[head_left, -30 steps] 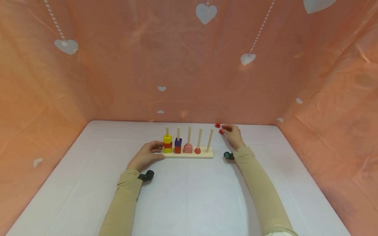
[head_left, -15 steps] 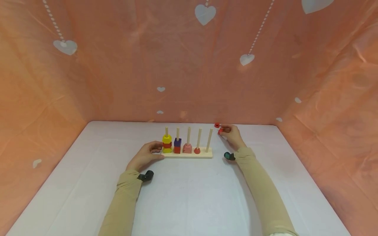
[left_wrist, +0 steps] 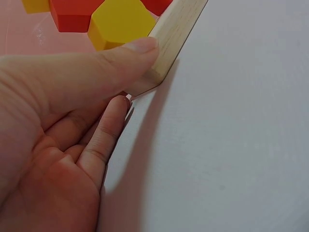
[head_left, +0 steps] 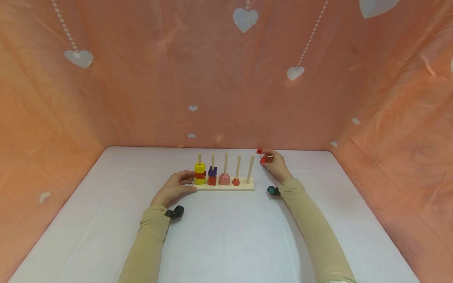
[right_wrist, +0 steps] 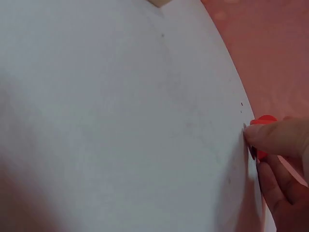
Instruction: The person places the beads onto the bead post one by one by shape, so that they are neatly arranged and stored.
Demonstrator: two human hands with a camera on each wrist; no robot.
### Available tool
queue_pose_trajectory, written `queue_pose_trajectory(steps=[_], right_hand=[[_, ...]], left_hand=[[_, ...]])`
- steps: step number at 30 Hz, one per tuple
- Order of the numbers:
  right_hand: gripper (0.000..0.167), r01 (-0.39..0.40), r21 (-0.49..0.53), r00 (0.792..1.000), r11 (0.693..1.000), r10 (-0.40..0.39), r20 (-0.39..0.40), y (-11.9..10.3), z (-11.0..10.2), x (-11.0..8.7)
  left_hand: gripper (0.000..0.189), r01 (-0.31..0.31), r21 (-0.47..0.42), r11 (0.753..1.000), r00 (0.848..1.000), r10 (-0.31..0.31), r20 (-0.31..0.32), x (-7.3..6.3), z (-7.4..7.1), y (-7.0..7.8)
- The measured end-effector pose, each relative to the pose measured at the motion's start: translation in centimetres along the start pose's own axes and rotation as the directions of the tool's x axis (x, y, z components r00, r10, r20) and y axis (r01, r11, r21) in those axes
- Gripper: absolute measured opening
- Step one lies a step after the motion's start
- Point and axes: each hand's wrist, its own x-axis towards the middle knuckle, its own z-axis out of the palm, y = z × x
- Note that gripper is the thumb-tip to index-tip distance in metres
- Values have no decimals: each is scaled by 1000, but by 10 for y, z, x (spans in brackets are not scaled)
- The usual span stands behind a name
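A wooden peg stand (head_left: pixel 226 188) with several upright pegs is on the table. My left hand (head_left: pixel 175 186) grips its left end, the thumb along the front edge of the base and the fingers round the end. Nearest that hand, a peg carries yellow blocks (left_wrist: pixel 120 23) with a red one between them. Beside it are a blue block (head_left: pixel 212 171) over a red one, a pink block (head_left: pixel 224 179) and a small red block (head_left: pixel 236 182). The rightmost peg is bare. My right hand (head_left: pixel 278 165) pinches a red block (head_left: pixel 263 160) between thumb and fingers, right of the stand.
Another red block (head_left: pixel 260 151) lies at the table's back edge, just beyond my right fingers. Orange cloth (head_left: pixel 159 98) with heart shapes rises behind and at both sides of the white table (head_left: pixel 226 236). Each wrist bears a small black camera (head_left: pixel 177 212).
My right fingers have picked up the nearer red block, and the hand has shifted slightly left and toward me with it. The left hand stays on the stand.
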Motion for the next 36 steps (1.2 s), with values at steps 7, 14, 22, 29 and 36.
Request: queue_pose_trajectory(steps=[7, 14, 22, 29, 36], right_hand=[[44, -44, -54, 999, 998, 45, 14, 2, -1, 1], [34, -68, -133, 997, 989, 74, 34, 4, -3, 1], [32, -37, -146, 999, 989, 39, 15, 5, -3, -3], [39, -81, 29, 996, 996, 82, -25, -5, -9, -7], [36, 140, 69, 987, 988, -133, -92, -45, -20, -13]], left_hand=[[62, 18, -27, 999, 1000, -18, -10, -1, 2, 0], [61, 18, -41, 999, 1000, -18, -12, -2, 3, 0], [62, 10, -37, 999, 1000, -10, -5, -2, 4, -3], [61, 9, -47, 999, 1000, -9, 1, -1, 4, -4], [63, -14, -6, 1000, 1000, 14, -5, 1, 1, -5]])
